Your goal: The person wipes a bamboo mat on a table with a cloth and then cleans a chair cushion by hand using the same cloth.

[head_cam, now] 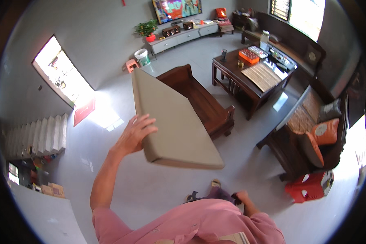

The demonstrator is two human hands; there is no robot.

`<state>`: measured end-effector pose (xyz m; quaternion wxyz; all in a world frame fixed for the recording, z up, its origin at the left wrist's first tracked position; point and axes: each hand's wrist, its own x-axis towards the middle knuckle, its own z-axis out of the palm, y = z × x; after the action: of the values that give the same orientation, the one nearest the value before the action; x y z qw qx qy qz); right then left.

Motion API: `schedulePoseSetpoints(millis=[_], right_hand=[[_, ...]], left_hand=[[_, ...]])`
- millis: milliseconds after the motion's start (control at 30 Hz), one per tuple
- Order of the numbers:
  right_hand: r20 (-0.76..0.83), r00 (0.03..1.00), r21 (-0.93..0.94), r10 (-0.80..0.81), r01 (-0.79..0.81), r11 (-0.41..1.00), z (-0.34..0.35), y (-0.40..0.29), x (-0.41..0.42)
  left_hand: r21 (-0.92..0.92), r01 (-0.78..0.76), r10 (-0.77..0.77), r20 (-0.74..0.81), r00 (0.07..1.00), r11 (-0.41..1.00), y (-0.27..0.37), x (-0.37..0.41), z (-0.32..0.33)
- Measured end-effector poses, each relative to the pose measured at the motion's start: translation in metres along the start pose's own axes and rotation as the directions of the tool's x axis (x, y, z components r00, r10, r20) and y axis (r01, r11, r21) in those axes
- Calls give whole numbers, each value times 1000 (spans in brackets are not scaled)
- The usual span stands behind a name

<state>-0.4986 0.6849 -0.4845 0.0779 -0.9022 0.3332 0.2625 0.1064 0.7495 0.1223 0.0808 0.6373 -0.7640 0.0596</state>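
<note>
A thick beige seat cushion (177,128) is held up at a tilt in front of a dark wooden armchair or short bench (201,100). My left hand (137,132) grips its left edge, fingers spread on the upper face and the thumb out of sight. Low in the view, beside my leg, my right hand (241,196) is curled around a small dark object (236,199) too small to name. The cushion hides part of the wooden seat.
Beyond the bench stands a dark coffee table (227,68) with a woven mat (262,76). A wooden sofa (274,143) with orange and grey pillows is at the right, a red plastic item (305,189) beside it. A bucket (142,57) and a pink stool (131,65) stand by the wall.
</note>
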Motion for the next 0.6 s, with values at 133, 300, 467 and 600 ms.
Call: schedulePoseSetpoints(millis=[133,300,467,600], right_hand=[[-136,973,261,187,-147,954,-76,6,19],[149,739,925,656,130,-357,-218,33,32],[-503,325,720,801,670,180,-512,44,0],[-877,-75,344,474,590,730,-644,36,4]], left_hand=[[-21,-184,179,-156,971,983,-11,95,-3],[-277,-184,140,-173,975,943,32,206,-13],[-294,-203,156,-176,972,934,55,283,0],[-228,-182,140,-188,972,956,68,315,24]])
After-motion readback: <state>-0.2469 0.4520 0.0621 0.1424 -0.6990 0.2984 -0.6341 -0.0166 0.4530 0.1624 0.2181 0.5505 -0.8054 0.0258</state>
